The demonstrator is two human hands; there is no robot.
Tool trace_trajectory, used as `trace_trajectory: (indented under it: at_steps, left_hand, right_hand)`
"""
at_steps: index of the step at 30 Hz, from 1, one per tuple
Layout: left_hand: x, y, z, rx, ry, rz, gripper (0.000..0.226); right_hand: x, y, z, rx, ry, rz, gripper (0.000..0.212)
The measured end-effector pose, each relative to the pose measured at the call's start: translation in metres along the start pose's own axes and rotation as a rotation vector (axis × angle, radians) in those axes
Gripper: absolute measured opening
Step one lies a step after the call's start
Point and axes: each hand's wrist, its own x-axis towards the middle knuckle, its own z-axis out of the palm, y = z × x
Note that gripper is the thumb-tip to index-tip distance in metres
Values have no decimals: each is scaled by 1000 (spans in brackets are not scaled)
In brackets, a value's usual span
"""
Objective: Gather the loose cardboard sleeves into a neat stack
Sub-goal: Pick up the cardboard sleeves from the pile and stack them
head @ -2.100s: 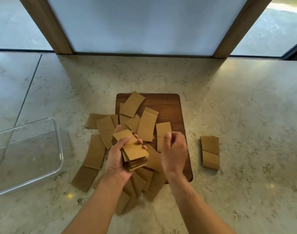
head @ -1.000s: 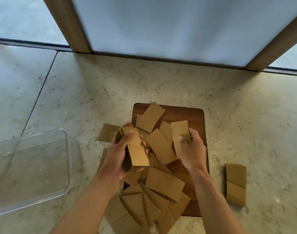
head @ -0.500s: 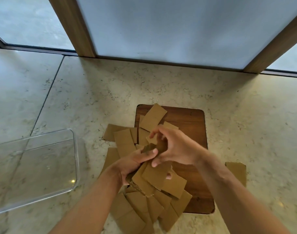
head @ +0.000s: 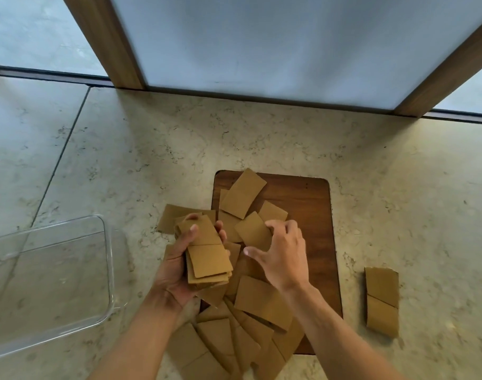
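My left hand is shut on a stack of brown cardboard sleeves, held just above the counter at the left edge of a dark wooden board. Right beside the stack, my right hand curls over a single loose sleeve, fingers on its right edge and thumb at its lower edge. Several loose sleeves lie scattered over the board's left half and spill off its near left corner onto the counter. One more sleeve rests at the board's far left.
A folded sleeve lies alone on the marble counter to the right of the board. An empty clear plastic container stands at the left. Wooden window posts and frosted glass close the far side.
My left hand has turned the stack face up and raised it. My right hand has left the stack and moved right onto a loose sleeve on the board.
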Motion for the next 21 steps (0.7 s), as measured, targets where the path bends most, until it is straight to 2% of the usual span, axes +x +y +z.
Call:
trace_trajectory:
  at_steps: [3, 5, 9, 12, 14, 16, 19, 21]
  left_hand:
    - [-2, 6, 3, -15, -45, -23, 19]
    - [-3, 7, 4, 20, -73, -26, 29]
    - [-3, 4, 15, 180, -80, 0, 49]
    - [-2, -3, 26, 303, -52, 40, 55]
    - [-1, -9, 32, 351, -22, 93, 68]
    - [0, -13, 36, 341, -2, 109, 77]
    - [-2, -12, 35, 273, 30, 29, 62]
    - [-5, -8, 29, 273, 32, -24, 49]
  right_hand:
    - [11, 2, -15, 270, 34, 206, 50]
    - [16, 6, -27, 467, 48, 299, 31]
    - [12, 4, -48, 798, 81, 321, 22]
    - [0, -9, -51, 799, 169, 200, 8]
    - [-12, -22, -48, 695, 257, 64, 20]
    - [-22, -33, -42, 703, 249, -79, 23]
    - [-31, -36, -36, 693, 178, -283, 20]
    - [-28, -31, -36, 720, 152, -306, 25]
